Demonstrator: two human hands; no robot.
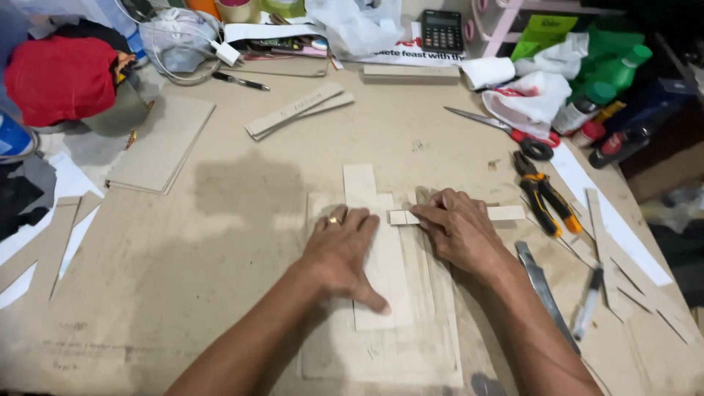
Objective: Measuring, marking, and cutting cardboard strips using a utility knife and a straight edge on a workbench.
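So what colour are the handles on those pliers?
Orange and black, seen in the head view: pliers.

Cluttered worktable [220,242]: cardboard sheets [163,143], scissors [506,130], pliers [544,192].

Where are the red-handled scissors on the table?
In the head view, the red-handled scissors lie at the table's far right, just beyond the orange-handled pliers.

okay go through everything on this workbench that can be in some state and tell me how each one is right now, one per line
Left hand: flat, pressing the tall pale cardboard strip.
Right hand: fingers on the short pale cardboard strip, laid crosswise.
Red-handled scissors: blades slightly open, lying flat.
Orange-and-black pliers: lying flat, handles spread.
Black calculator: lying face up.
Green-capped bottle: capped.
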